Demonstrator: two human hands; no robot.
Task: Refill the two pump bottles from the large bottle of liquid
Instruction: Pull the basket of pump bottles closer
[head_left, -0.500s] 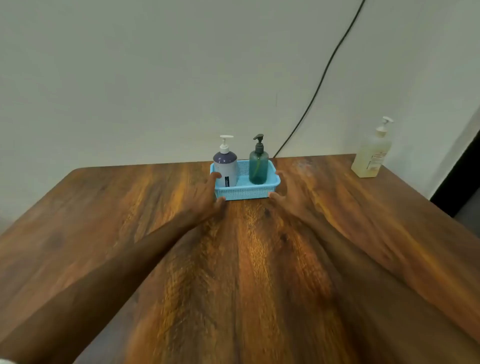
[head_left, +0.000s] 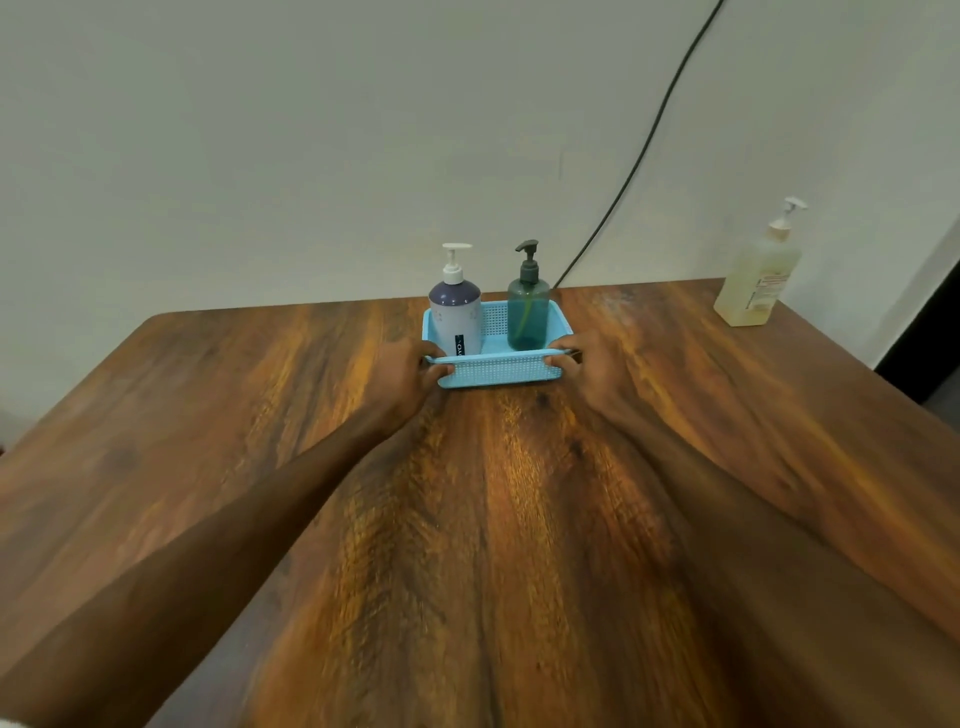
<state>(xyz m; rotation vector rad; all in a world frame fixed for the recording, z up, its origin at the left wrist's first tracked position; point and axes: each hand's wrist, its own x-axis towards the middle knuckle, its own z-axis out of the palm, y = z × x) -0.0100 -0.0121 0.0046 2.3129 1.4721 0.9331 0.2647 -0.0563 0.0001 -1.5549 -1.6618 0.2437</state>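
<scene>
Now both arms stretch straight forward across the wooden table (head_left: 493, 545), forearms converging on a small blue basket (head_left: 501, 373) near the far edge. The left hand (head_left: 408, 371) grips the basket's near left corner, thumb on the rim and fingers curled against the front wall. The right hand (head_left: 589, 364) grips the near right corner the same way. Inside the basket stand a white pump bottle (head_left: 455, 319) on the left and a green pump bottle (head_left: 528, 317) on the right, both upright. Well apart, at the table's far right corner, stands the large bottle (head_left: 756, 275) of pale liquid. A black cable (head_left: 649, 140) runs down the wall.
</scene>
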